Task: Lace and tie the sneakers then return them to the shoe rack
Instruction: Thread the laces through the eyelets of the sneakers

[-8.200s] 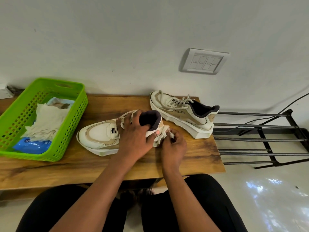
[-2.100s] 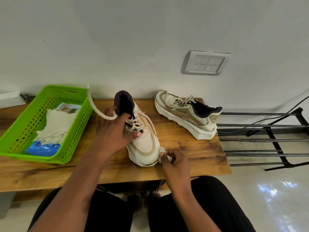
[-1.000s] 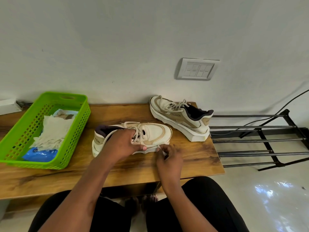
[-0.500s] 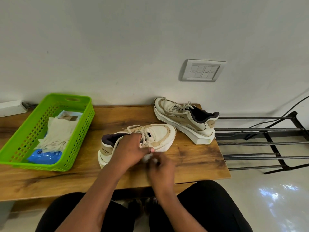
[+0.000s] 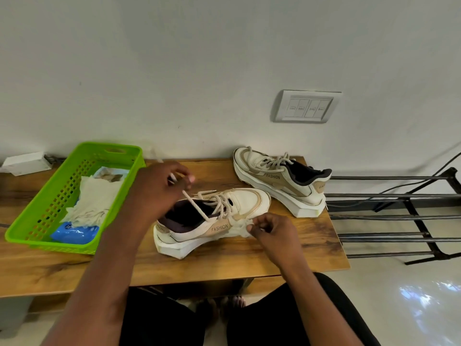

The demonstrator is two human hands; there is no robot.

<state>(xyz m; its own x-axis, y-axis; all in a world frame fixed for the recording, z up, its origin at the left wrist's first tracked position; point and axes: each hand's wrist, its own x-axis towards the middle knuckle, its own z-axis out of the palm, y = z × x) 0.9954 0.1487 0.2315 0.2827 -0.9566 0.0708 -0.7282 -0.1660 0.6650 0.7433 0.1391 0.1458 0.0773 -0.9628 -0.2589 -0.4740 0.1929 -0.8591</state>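
On the wooden table (image 5: 224,260) the near sneaker (image 5: 249,201) lies with its heel to the person's left and its toe pointing right, toward the shoe rack (image 5: 399,216). Up and left of the eyelets, the left hand (image 5: 159,188) pinches a taut lace end (image 5: 194,206). By the sole, the right hand (image 5: 274,231) pinches a pale bunch (image 5: 243,227), lace or cloth, I cannot tell. Tying likely needs both hands over the tongue.

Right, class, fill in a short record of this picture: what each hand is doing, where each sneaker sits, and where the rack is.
Left hand: pinches a lace of the near sneaker
Right hand: pinches a white wad at its side
Near sneaker: on the table, untied
Far sneaker: back right of the table, laced
Shoe rack: right of the table, no sneaker on it
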